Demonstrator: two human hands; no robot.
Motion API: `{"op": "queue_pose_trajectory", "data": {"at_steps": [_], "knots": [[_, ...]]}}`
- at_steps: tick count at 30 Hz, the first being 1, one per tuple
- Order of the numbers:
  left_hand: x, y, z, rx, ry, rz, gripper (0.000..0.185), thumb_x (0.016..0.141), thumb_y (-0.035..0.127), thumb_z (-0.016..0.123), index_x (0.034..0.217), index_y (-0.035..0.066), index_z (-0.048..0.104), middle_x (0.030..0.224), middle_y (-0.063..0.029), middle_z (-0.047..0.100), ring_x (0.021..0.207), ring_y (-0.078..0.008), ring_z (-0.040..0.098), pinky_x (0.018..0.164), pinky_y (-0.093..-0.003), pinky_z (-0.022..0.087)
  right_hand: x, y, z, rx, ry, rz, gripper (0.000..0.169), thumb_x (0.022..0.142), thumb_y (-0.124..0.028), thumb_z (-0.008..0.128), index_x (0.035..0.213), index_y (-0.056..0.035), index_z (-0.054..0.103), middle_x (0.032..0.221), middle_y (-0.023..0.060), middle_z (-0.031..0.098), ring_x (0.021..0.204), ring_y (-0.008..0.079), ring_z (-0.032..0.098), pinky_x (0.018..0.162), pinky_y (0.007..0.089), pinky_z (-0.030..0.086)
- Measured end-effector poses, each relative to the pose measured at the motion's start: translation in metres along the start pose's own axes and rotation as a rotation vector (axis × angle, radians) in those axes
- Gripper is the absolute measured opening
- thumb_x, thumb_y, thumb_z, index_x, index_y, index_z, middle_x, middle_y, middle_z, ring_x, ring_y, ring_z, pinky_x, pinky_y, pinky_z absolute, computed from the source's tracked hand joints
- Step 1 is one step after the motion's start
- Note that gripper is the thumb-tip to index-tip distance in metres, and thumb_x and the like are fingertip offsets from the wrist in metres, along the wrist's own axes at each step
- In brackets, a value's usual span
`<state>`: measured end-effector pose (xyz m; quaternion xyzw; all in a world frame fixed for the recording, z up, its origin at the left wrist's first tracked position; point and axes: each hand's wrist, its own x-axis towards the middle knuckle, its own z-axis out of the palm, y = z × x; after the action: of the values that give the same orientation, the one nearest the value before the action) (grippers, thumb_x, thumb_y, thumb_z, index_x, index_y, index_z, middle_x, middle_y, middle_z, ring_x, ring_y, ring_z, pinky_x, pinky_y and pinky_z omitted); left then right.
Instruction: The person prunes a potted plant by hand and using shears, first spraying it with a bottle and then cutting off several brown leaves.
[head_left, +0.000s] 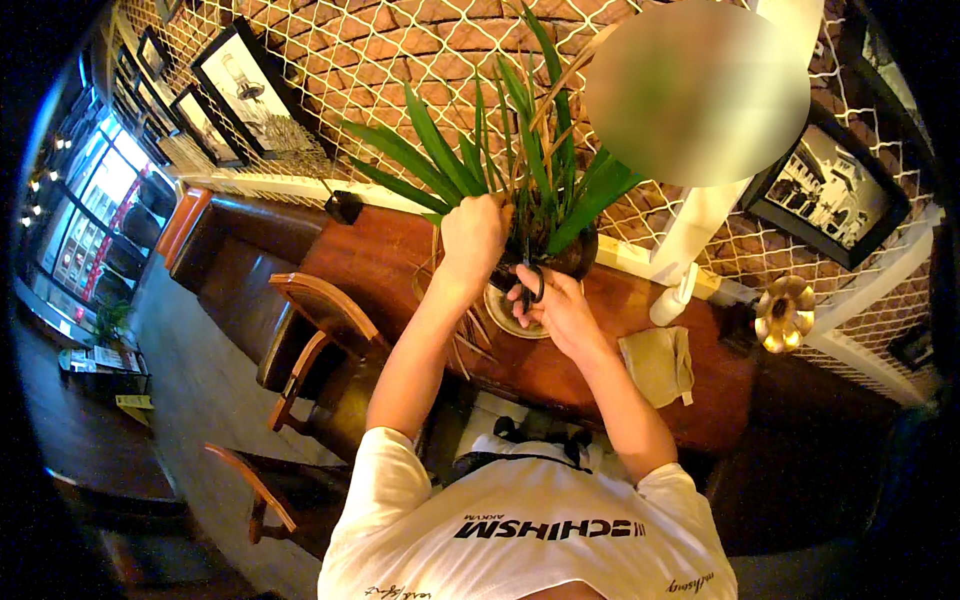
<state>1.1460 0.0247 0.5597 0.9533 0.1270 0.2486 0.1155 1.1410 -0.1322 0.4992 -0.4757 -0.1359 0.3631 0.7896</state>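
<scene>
A potted plant (559, 180) with long green strap leaves and some dry brown ones stands on a reddish-brown wooden table (375, 240). My left hand (476, 234) is closed in a fist at the base of the leaves, gripping foliage; its fingers are mostly hidden. In my right hand (559, 304) is a pair of black-handled scissors (534, 283), a finger through one loop. The blades point up into the plant's base and are hard to make out. Beneath the dark pot (581, 251) shows a pale round saucer (517, 322). Dry leaf strips (466, 341) hang by the table's near edge.
Right of the plant lie a folded beige cloth (656, 364) and a white bottle (673, 296). Behind stands a brick wall (345, 60) with white wire mesh. A brass horn-shaped piece (784, 315) is farther right. Wooden chairs (326, 307) flank my left; a blurred patch covers the upper right.
</scene>
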Motion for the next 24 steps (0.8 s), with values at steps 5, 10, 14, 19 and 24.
{"op": "queue_pose_trajectory", "data": {"at_steps": [5,10,14,19,24], "knots": [[0.010,0.000,0.006,0.048,-0.039,-0.018,0.022,0.087,0.030,0.061,0.091,0.011,0.072,0.075,-0.0177,0.066,0.073,-0.0372,0.065,0.064,-0.0453,0.053,0.003,0.005,-0.013,0.072,-0.032,0.066,0.034,0.091,-0.033,0.062,0.106,-0.0026,0.060,0.079,0.0044,0.060,0.063,0.0130,0.057,0.053,0.0253,0.043],[0.012,-0.006,-0.004,-0.023,-0.049,-0.108,0.025,0.087,0.031,0.060,0.094,0.010,0.072,0.080,-0.0176,0.067,0.077,-0.0368,0.065,0.068,-0.0454,0.052,0.003,0.004,-0.027,0.179,-0.096,0.189,0.037,0.092,-0.035,0.060,0.109,-0.0025,0.060,0.079,0.0025,0.059,0.063,0.0112,0.056,0.054,0.0239,0.044],[0.011,-0.012,-0.005,-0.066,-0.046,-0.190,0.028,0.088,0.033,0.059,0.098,0.010,0.072,0.080,-0.0169,0.068,0.077,-0.0355,0.066,0.068,-0.0438,0.052,0.008,0.005,-0.032,0.206,-0.138,0.232,0.037,0.091,-0.036,0.061,0.107,-0.0032,0.060,0.079,0.0015,0.059,0.062,0.0103,0.055,0.054,0.0232,0.044],[0.011,-0.015,0.002,-0.131,-0.009,-0.220,0.026,0.088,0.032,0.060,0.098,0.010,0.072,0.074,-0.0151,0.068,0.075,-0.0346,0.066,0.067,-0.0428,0.052,0.017,0.009,-0.037,0.206,-0.150,0.235,0.034,0.089,-0.036,0.065,0.102,-0.0046,0.061,0.080,0.0017,0.061,0.063,0.0099,0.057,0.055,0.0227,0.046],[0.013,-0.002,0.009,-0.083,0.024,-0.117,0.021,0.088,0.027,0.059,0.091,0.009,0.071,0.076,-0.0191,0.066,0.075,-0.0381,0.065,0.067,-0.0456,0.052,0.019,0.007,-0.036,0.176,-0.128,0.295,0.035,0.090,-0.037,0.062,0.104,-0.0044,0.060,0.077,0.0006,0.056,0.061,0.0097,0.051,0.052,0.0232,0.040]]}}
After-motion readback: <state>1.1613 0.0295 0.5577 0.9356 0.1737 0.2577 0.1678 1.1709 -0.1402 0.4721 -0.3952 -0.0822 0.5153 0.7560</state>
